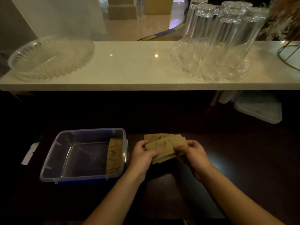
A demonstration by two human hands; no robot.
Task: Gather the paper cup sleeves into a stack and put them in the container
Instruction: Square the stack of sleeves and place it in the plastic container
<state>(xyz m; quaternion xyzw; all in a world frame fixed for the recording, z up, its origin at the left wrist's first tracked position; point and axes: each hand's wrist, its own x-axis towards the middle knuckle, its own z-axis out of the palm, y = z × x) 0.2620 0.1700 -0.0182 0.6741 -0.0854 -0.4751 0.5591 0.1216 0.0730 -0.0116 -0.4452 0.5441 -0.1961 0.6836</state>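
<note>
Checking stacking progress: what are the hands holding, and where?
Both hands hold a fanned bunch of paper cup sleeves: left hand at its left end, right hand at its right end.

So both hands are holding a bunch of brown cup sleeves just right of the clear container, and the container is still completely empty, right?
Not quite. Both hands, left hand and right hand, do hold the brown cup sleeves right of the clear container, but it is not empty: the head view shows sleeves in the container lying against its right wall.

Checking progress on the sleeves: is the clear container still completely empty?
No, a few sleeves already lean against the right wall inside the container.
</note>
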